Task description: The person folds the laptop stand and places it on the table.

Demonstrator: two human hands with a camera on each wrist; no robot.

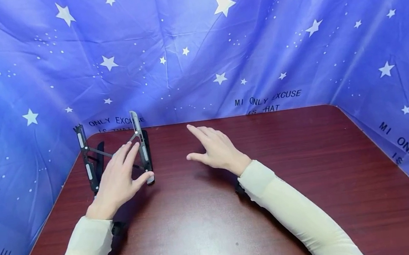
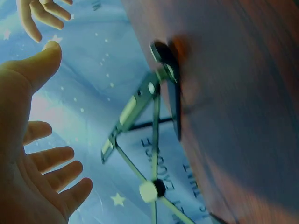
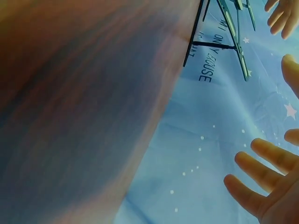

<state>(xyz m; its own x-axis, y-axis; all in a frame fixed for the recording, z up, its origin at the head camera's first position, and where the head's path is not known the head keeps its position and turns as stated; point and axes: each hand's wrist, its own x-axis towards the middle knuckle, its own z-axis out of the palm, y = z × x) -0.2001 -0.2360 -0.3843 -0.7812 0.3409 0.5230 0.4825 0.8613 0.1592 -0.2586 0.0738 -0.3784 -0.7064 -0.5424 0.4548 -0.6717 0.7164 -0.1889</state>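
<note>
A black folding laptop stand with pale grey pads stands unfolded at the far left of the table. Thin crossing bars join its two side rails, and in the left wrist view a round hub shows where they meet. My left hand, fingers extended and thumb spread, is in front of the stand in the head view and covers part of it. The left wrist view shows a gap between that hand and the stand. To the right of the stand, my right hand hovers above the table with straight fingers, holding nothing.
The stand and both hands are over a dark red-brown wooden table. A blue curtain with white stars and printed words hangs behind it and along both sides. Dark wrist straps show under the pale sleeves.
</note>
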